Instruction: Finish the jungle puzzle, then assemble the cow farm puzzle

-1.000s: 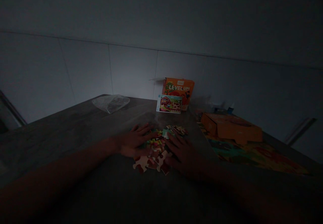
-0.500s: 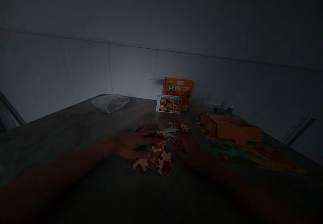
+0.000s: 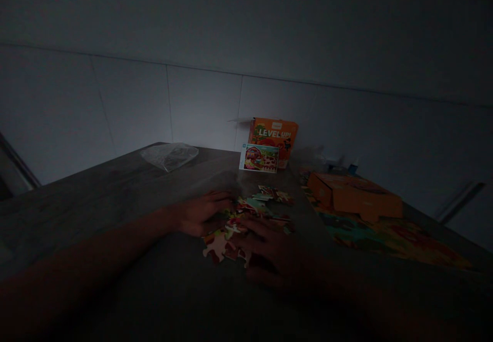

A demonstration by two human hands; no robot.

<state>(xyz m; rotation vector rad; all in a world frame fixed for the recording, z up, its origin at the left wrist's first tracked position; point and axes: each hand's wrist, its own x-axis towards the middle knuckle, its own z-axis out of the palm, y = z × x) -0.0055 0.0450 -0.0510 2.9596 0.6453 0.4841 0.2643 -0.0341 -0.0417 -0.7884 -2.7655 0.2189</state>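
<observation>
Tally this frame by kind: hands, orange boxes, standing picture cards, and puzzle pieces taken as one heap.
Hands: 2 (left hand, right hand)
Orange boxes: 2 (upright box, low box)
Standing picture cards: 1 (farm card)
Puzzle heaps: 1 (puzzle heap; pieces overlap, too dark to count singly)
Total: 6

Jigsaw pieces (image 3: 257, 205): heaped on the grey table (image 3: 111, 198)
Left hand (image 3: 198, 213): at the heap's left edge
Right hand (image 3: 275, 249): fingers over the nearer pieces
Farm picture card (image 3: 259, 158): upright before the orange "LEVEL UP!" box (image 3: 275, 132)
</observation>
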